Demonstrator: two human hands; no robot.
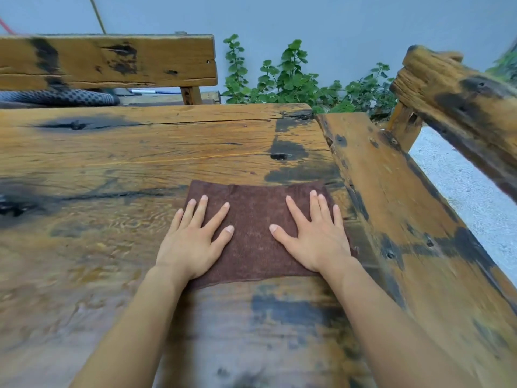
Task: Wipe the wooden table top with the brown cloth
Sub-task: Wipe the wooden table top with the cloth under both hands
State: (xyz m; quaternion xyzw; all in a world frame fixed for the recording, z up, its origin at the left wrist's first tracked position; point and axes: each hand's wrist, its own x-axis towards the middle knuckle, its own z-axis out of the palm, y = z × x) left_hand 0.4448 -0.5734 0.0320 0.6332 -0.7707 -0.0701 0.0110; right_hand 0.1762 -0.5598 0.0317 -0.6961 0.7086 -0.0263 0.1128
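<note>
Table (112, 169): left of frame shows faint swirled streaks, possibly wiped; extent done cannot be confirmed. Left hand (193, 242) and right hand (313, 239) lie flat, fingers straight, pressing the cloth (251, 233) at centre-right, near the table's right edge. Nothing gripped.

Brown cloth (251, 242) parts hidden under left hand (190, 245), right hand (316, 242); table top (140, 152) cut off left, bottom.
</note>
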